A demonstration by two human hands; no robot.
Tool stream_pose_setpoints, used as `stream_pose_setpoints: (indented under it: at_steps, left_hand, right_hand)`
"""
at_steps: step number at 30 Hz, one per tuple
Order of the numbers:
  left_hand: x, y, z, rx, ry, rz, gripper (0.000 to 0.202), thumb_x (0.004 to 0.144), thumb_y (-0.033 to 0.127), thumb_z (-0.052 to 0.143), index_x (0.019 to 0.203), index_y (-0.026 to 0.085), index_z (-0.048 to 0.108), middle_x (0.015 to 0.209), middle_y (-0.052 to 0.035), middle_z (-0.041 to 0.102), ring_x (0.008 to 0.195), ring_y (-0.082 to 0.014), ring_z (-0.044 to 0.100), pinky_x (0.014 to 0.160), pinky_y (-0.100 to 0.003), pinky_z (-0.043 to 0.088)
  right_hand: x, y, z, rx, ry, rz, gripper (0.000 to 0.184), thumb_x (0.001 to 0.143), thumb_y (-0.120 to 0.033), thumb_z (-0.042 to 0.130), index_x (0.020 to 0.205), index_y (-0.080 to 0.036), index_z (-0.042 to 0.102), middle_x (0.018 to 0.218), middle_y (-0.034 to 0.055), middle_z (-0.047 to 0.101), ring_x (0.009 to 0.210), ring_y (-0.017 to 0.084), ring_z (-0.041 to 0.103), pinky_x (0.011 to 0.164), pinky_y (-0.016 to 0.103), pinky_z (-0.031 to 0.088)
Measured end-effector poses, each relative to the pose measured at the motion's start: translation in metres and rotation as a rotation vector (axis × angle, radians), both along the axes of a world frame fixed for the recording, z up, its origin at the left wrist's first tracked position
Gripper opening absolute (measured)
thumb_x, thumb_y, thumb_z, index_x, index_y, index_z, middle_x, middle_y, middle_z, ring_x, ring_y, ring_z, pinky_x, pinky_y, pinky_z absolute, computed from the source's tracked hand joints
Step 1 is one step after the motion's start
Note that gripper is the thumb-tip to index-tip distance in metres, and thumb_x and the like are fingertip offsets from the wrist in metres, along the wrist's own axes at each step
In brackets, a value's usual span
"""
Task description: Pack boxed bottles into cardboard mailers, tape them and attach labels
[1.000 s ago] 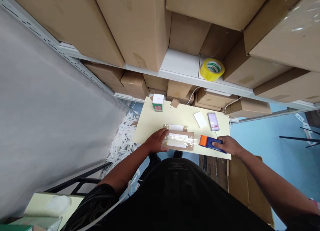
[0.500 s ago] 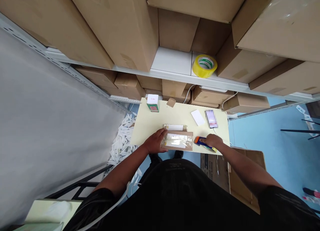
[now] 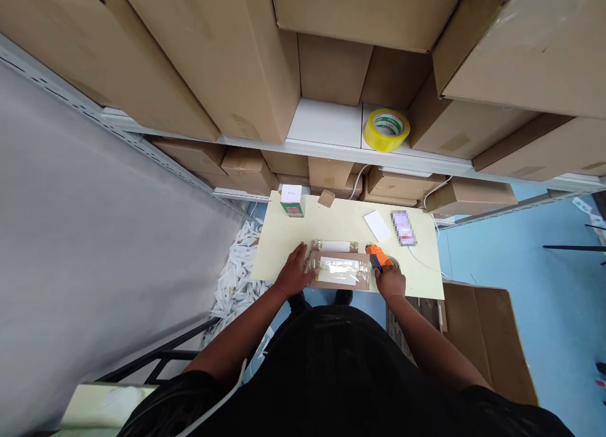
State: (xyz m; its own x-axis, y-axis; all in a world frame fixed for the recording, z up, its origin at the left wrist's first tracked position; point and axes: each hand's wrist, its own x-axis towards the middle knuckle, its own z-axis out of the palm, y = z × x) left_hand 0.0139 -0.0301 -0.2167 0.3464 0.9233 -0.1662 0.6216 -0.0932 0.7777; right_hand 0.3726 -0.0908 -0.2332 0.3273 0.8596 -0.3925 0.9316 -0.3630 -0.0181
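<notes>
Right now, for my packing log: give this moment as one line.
left hand: open, on parcel end | right hand: grips tape dispenser at other end | table: small box, white card

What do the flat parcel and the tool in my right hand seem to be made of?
The flat parcel looks like matte brown cardboard under glossy clear film that glints. The tool in the right hand looks like smooth orange and blue plastic, though it is small here.

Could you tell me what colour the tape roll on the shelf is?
Yellow tape roll, head view.
</notes>
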Motion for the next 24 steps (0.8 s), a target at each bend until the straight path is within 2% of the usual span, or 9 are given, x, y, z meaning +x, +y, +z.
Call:
stream_pose_setpoints:
  at_steps: [4, 7, 9, 11, 13, 15, 19, 21, 24]
  left_hand:
    - [0.001, -0.006, -0.001, -0.200, -0.053, 0.110, 0.071, 0.089, 0.050, 0.065, 0.150, 0.016, 0.051, 0.145, -0.0183, 0.059, 0.138, -0.0382, 0.051, 0.115, -0.053, 0.041]
    - [0.002, -0.009, 0.003, -0.218, -0.176, 0.086, 0.062, 0.085, 0.045, 0.068, 0.142, 0.020, 0.059, 0.133, -0.0136, 0.068, 0.128, -0.0352, 0.059, 0.109, -0.048, 0.046]
    - [0.002, -0.011, 0.008, -0.192, -0.200, 0.080, 0.061, 0.084, 0.041, 0.069, 0.141, 0.020, 0.060, 0.132, -0.0131, 0.068, 0.126, -0.0346, 0.060, 0.108, -0.047, 0.046]
    - [0.000, -0.014, 0.014, -0.139, -0.176, 0.105, 0.065, 0.083, 0.036, 0.068, 0.145, 0.020, 0.055, 0.137, -0.0134, 0.065, 0.128, -0.0341, 0.057, 0.110, -0.049, 0.044]
    - [-0.005, -0.016, 0.018, -0.086, -0.168, 0.124, 0.073, 0.083, 0.031, 0.067, 0.152, 0.019, 0.046, 0.143, -0.0143, 0.059, 0.131, -0.0327, 0.054, 0.113, -0.049, 0.043]
    - [-0.010, -0.018, 0.019, -0.066, -0.220, 0.116, 0.082, 0.081, 0.024, 0.066, 0.157, 0.019, 0.035, 0.151, -0.0149, 0.050, 0.137, -0.0305, 0.051, 0.116, -0.048, 0.040]
    - [-0.013, -0.022, 0.001, -0.117, -0.339, 0.108, 0.090, 0.076, 0.014, 0.064, 0.158, 0.021, 0.026, 0.159, -0.0145, 0.040, 0.147, -0.0280, 0.041, 0.123, -0.045, 0.032]
    - [-0.010, -0.022, -0.013, -0.159, -0.341, 0.138, 0.084, 0.075, 0.017, 0.067, 0.152, 0.018, 0.032, 0.154, -0.0158, 0.045, 0.146, -0.0289, 0.042, 0.122, -0.046, 0.032]
    - [-0.004, -0.015, -0.028, -0.222, -0.281, 0.222, 0.063, 0.083, 0.032, 0.066, 0.139, 0.015, 0.045, 0.141, -0.0158, 0.055, 0.137, -0.0293, 0.051, 0.118, -0.048, 0.037]
  right_hand:
    - [-0.001, -0.006, 0.009, 0.170, 0.074, -0.066, 0.046, 0.096, -0.041, 0.053, 0.134, -0.017, 0.063, 0.137, 0.0223, 0.058, 0.127, 0.040, 0.050, 0.100, 0.054, 0.041]
    - [-0.014, -0.009, 0.021, 0.213, 0.449, -0.176, 0.055, 0.099, -0.056, 0.041, 0.132, -0.019, 0.066, 0.126, 0.0182, 0.066, 0.122, 0.037, 0.057, 0.097, 0.049, 0.048]
    - [-0.028, -0.008, 0.027, 0.134, 0.756, -0.305, 0.066, 0.100, -0.067, 0.030, 0.124, -0.020, 0.071, 0.110, 0.0147, 0.072, 0.110, 0.034, 0.064, 0.087, 0.043, 0.053]
    - [-0.041, -0.006, 0.033, 0.107, 0.922, -0.408, 0.072, 0.097, -0.074, 0.029, 0.118, -0.020, 0.072, 0.103, 0.0125, 0.073, 0.101, 0.033, 0.067, 0.079, 0.041, 0.055]
    - [-0.050, -0.004, 0.039, 0.165, 0.982, -0.410, 0.071, 0.095, -0.077, 0.032, 0.116, -0.021, 0.071, 0.107, 0.0110, 0.073, 0.099, 0.031, 0.067, 0.077, 0.039, 0.056]
    - [-0.054, -0.001, 0.042, 0.243, 1.021, -0.345, 0.066, 0.096, -0.074, 0.032, 0.113, -0.022, 0.069, 0.111, 0.0098, 0.072, 0.100, 0.030, 0.066, 0.081, 0.039, 0.055]
    - [-0.057, 0.004, 0.035, 0.287, 1.028, -0.278, 0.047, 0.096, -0.062, 0.043, 0.113, -0.024, 0.063, 0.112, 0.0073, 0.071, 0.106, 0.028, 0.063, 0.093, 0.039, 0.050]
    - [-0.059, 0.007, 0.026, 0.232, 0.996, -0.317, 0.041, 0.092, -0.058, 0.049, 0.112, -0.024, 0.062, 0.107, 0.0062, 0.071, 0.103, 0.028, 0.064, 0.092, 0.039, 0.050]
    - [-0.059, 0.012, 0.015, 0.172, 0.930, -0.369, 0.041, 0.089, -0.057, 0.050, 0.108, -0.023, 0.063, 0.101, 0.0063, 0.073, 0.100, 0.029, 0.066, 0.089, 0.040, 0.050]
